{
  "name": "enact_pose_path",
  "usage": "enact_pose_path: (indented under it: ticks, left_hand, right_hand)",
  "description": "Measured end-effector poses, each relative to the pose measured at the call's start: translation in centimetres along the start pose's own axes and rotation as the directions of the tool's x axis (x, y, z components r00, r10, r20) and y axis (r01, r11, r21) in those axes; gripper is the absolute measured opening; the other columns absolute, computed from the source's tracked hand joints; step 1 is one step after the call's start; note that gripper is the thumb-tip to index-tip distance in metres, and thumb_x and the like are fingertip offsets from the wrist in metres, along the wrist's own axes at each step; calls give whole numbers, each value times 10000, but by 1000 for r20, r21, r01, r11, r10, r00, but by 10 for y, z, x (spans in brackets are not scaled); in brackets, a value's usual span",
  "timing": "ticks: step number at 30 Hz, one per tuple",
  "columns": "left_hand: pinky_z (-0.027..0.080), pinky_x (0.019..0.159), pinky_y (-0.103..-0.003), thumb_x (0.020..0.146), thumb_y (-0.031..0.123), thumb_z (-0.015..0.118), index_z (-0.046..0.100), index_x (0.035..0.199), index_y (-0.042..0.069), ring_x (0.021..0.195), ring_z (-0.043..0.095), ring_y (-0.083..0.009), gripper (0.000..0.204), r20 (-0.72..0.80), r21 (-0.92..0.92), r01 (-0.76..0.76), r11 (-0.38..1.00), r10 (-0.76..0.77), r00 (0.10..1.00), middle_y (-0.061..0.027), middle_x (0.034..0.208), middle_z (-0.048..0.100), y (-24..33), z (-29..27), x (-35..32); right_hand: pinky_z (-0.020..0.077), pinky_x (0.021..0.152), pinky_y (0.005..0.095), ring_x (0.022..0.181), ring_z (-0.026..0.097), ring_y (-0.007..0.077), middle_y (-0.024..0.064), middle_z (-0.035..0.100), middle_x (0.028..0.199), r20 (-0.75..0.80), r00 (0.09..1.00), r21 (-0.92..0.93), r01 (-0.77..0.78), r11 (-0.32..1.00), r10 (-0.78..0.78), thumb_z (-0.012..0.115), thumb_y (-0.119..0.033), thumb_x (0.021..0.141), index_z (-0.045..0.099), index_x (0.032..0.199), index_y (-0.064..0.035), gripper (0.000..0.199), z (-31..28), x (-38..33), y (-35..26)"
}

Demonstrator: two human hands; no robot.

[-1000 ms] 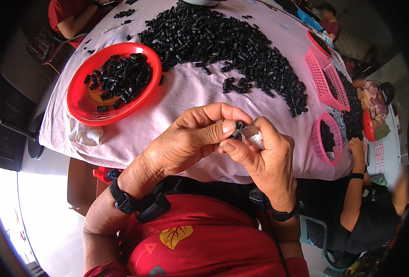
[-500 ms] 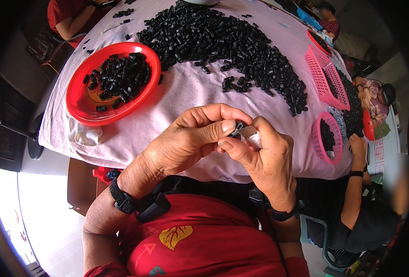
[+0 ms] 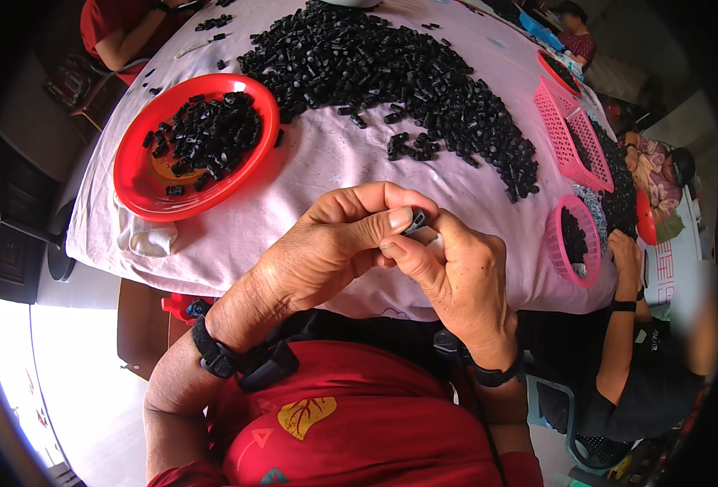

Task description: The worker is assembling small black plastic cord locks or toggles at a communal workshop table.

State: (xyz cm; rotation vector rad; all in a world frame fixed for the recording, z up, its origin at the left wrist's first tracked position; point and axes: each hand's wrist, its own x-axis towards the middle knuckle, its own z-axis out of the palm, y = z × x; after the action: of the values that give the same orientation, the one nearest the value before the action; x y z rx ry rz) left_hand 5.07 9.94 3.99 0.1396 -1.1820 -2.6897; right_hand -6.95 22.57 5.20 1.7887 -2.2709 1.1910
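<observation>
My left hand (image 3: 331,247) and my right hand (image 3: 460,280) meet above the table's near edge. Together their fingertips pinch one small black plastic part (image 3: 417,221); most of it is hidden by my thumbs. A big heap of the same black parts (image 3: 391,77) spreads over the pink tablecloth (image 3: 310,174) beyond my hands. To the left stands a red round plate (image 3: 144,191) holding several more black parts.
A pink rectangular basket (image 3: 574,134) and a pink round basket (image 3: 571,242) with black parts sit at the right. Another person's arm (image 3: 623,312) reaches in at the right edge; someone in red (image 3: 120,32) sits at the far left.
My hands stay in the same place; the fingertips have shifted slightly around the small black part.
</observation>
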Motion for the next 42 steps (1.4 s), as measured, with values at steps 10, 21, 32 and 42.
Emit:
enact_pose_path:
  ticks: [10,21,32,42]
  left_hand:
    - [478,738,-229,928,181,599,570,1189,-1,812,587,-88,319,-5,-88,25,996,-26,1000,-16,926,626,2,4,-1]
    - [487,814,-261,924,206,601,576,1177,10,900,601,-116,321,19,-73,29,997,-28,999,-47,1021,637,2,2,-1]
    - [497,819,-252,936,183,583,572,1168,21,910,599,-100,283,35,-107,33,994,-29,999,-27,1005,623,5,-1,-3]
    - [463,680,-198,919,143,617,553,1151,21,738,549,-67,270,60,-180,115,977,-105,993,-5,939,596,2,0,0]
  right_hand:
    - [490,455,302,541,663,211,89,652,641,-41,999,60,-11,998,14,743,-456,767,570,804,-44,448,-6,1,-3]
    - [492,457,302,543,664,211,88,659,650,-40,999,83,-5,997,9,729,-458,780,574,801,-43,444,-5,1,-3]
    - [436,455,234,560,618,98,63,629,664,-64,998,215,19,976,-6,748,-246,823,566,879,-15,299,-15,0,-11]
    - [453,535,174,620,617,56,38,653,666,-99,993,497,-6,868,63,623,-73,906,605,896,26,101,-15,6,-8]
